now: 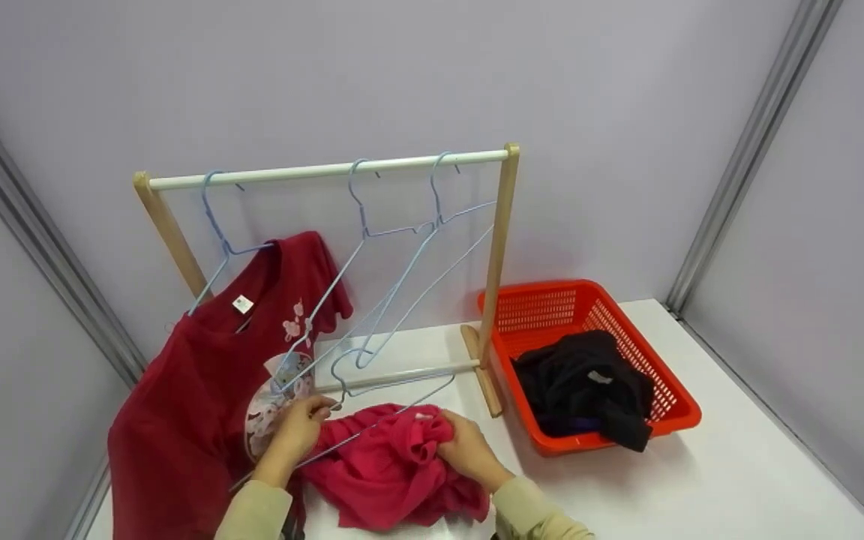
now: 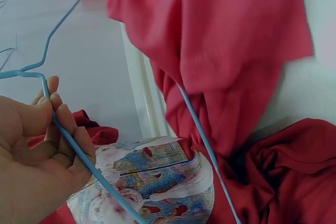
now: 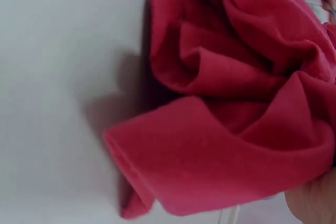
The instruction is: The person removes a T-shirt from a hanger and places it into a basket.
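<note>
My left hand (image 1: 298, 431) pinches a light blue wire clothes hanger (image 2: 107, 184) near its neck, thumb and fingers around the wire. The hanger slants over the table, its lower bar lying across a bunched pinkish-red garment (image 1: 394, 487). With my right hand (image 1: 471, 454) I grip this garment's gathered upper part, beside a small pale label. Folds of the cloth (image 3: 226, 156) fill much of the right wrist view, and most of the right hand is hidden there. Left of my left hand hangs a dark red T-shirt (image 1: 207, 390) with a printed front.
A rack with a white rail (image 1: 297, 172) and wooden posts stands behind; the T-shirt's hanger and two bare hangers (image 1: 361, 202) hook over it. At the right, an orange-red plastic basket (image 1: 683, 416) holds black clothing (image 1: 582, 371). Pale walls enclose the white table (image 1: 672, 487).
</note>
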{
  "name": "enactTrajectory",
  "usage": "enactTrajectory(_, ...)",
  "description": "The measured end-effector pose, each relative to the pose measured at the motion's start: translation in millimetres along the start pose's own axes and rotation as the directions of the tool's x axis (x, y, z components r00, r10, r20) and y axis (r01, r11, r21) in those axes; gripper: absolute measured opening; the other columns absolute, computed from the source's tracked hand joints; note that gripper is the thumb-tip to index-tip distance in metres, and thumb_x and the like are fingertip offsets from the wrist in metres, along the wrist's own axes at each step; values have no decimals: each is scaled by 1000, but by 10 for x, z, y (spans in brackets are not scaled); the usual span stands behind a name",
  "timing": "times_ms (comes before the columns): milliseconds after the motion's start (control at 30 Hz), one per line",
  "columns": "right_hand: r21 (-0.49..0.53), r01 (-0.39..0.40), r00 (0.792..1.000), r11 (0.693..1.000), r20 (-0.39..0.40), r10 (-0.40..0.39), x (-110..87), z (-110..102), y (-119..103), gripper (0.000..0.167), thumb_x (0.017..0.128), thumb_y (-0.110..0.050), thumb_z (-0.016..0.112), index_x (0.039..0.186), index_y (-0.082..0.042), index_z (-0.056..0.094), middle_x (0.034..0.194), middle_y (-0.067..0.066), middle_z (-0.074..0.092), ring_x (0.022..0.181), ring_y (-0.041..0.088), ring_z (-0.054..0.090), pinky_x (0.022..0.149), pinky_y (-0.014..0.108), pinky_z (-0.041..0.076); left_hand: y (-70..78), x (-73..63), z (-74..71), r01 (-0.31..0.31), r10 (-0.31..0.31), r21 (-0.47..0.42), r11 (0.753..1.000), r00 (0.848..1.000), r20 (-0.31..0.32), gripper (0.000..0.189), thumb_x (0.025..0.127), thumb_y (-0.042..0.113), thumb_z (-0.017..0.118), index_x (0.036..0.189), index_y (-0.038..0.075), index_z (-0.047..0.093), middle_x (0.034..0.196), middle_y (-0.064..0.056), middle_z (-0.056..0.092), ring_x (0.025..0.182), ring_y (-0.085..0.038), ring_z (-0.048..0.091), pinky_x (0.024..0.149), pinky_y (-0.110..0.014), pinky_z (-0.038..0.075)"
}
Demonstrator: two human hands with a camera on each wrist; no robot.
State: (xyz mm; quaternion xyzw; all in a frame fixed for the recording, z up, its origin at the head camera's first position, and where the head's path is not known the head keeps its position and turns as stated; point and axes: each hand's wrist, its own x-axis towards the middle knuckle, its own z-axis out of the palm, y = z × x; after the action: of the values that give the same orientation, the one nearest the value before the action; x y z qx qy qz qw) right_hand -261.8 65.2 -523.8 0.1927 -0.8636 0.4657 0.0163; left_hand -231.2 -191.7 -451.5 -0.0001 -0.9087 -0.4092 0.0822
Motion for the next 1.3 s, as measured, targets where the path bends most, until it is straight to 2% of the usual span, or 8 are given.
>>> enactTrajectory(167, 88, -54, 998, 995, -13, 56, 81, -248, -39, 46, 69, 5, 60, 115, 2, 61, 98, 17, 68, 83, 18, 53, 75, 29, 46, -29, 8, 8, 3, -4, -43, 999, 999, -47, 19, 92, -7, 49, 103, -12, 64, 101, -28, 67, 96, -38, 62, 82, -42, 51)
enactTrajectory(333, 142, -115, 989, 983, -71, 126, 160, -519, -58, 52, 69, 5, 60, 120, 4, 60, 98, 16, 68, 79, 15, 54, 73, 26, 47, -36, 8, 11, 1, -2, -12, 1000, 995, -97, 18, 92, -6, 51, 102, -12, 64, 101, -29, 66, 96, -41, 62, 81, -46, 51)
enactTrajectory(567, 328, -228, 942, 917, -162, 293, 232, -941, -129, 54, 71, 7, 54, 124, 1, 59, 102, 11, 66, 81, 13, 54, 72, 23, 45, -46, 19, 32, -54, 69, 83, 995, 979, -192, 18, 89, -7, 53, 100, -8, 67, 99, -28, 65, 97, -44, 61, 84, -51, 48)
enactTrajectory(733, 388, -252, 915, 887, -203, 349, 258, -1267, -191, 43, 77, 4, 53, 120, 1, 58, 99, 9, 63, 78, 10, 54, 70, 23, 46, -53, 9, 54, -100, 135, 150, 984, 958, -251, 16, 88, -9, 54, 96, -8, 68, 94, -26, 63, 94, -45, 60, 83, -51, 48)
enactTrajectory(900, 442, -232, 896, 867, -251, 367, 290, -1577, -292, 42, 82, 1, 53, 124, 0, 56, 99, 5, 63, 74, 6, 56, 68, 21, 48, -58, -3, 84, -95, 142, 191, 977, 959, -245, 16, 89, -9, 53, 93, -8, 68, 89, -23, 61, 89, -42, 60, 80, -50, 48)
enactTrajectory(1033, 471, -195, 879, 860, -306, 366, 325, -1814, -414, 32, 88, -5, 54, 120, -3, 56, 90, -4, 60, 71, 3, 56, 67, 19, 49, -63, -1, 89, -86, 133, 211, 974, 966, -222, 17, 88, -10, 53, 92, -8, 69, 86, -23, 61, 86, -41, 60, 79, -49, 49)
enactTrajectory(1200, 508, -156, 842, 847, -380, 383, 346, -2101, -554, 20, 90, -15, 57, 108, -7, 53, 80, -12, 57, 69, 0, 55, 67, 18, 49, -64, 16, 78, -86, 134, 218, 972, 967, -217, 16, 86, -11, 54, 91, -10, 69, 87, -26, 64, 87, -43, 61, 80, -50, 49)
enactTrajectory(1300, 533, -116, 818, 838, -427, 385, 340, -2244, -596, 18, 89, -13, 56, 106, -9, 51, 76, -14, 56, 67, -2, 55, 65, 16, 48, -59, 22, 61, -62, 103, 197, 978, 973, -205, 16, 87, -10, 55, 92, -11, 69, 88, -28, 64, 88, -44, 61, 80, -51, 49)
